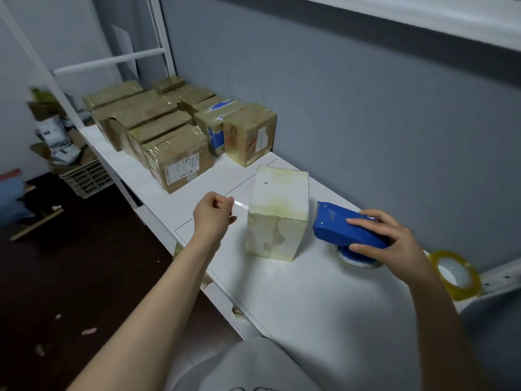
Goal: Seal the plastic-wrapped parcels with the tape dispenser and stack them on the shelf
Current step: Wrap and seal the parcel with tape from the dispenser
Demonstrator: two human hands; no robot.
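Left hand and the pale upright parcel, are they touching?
Apart. The head view shows bare shelf between the left hand and the parcel; only the clear tape strip it pinches spans that gap.

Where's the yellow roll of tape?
Head view, far right: the yellow tape roll sits on the white shelf, just beyond the right hand gripping the blue tape dispenser.

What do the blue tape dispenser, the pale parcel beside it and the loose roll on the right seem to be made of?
The blue tape dispenser: probably hard moulded plastic, smooth with a dull sheen. The pale parcel: seemingly a box under yellowish glossy film; what is inside is hidden. The loose roll: clear yellowish tape, translucent at the rim.
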